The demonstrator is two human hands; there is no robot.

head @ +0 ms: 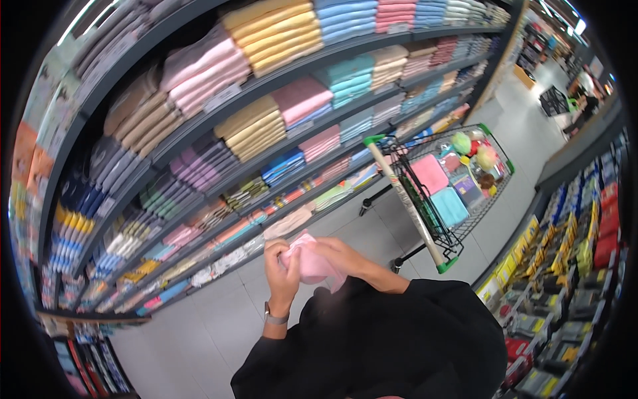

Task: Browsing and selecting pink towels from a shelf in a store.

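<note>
A pink cloth (311, 267), perhaps a small towel, is bunched between my two hands in front of my black top. My left hand (282, 264), with a watch on its wrist, grips the cloth's upper left part. On the other side my right hand (339, 255) holds its upper edge, and the lower end hangs loose towards my chest. Past my right hand stands a shopping cart (394, 184) with green corners. Inside it lie a folded pink towel (428, 174), a folded turquoise towel (449, 206) and several small packaged items.
Long shelves (279, 70) of folded towels in many colours rise ahead and to the left. Along the right runs a rack of packaged goods (558, 269). Grey tiled floor (199, 334) lies between them. Farther down the aisle a person (585, 95) is near a black basket (554, 101).
</note>
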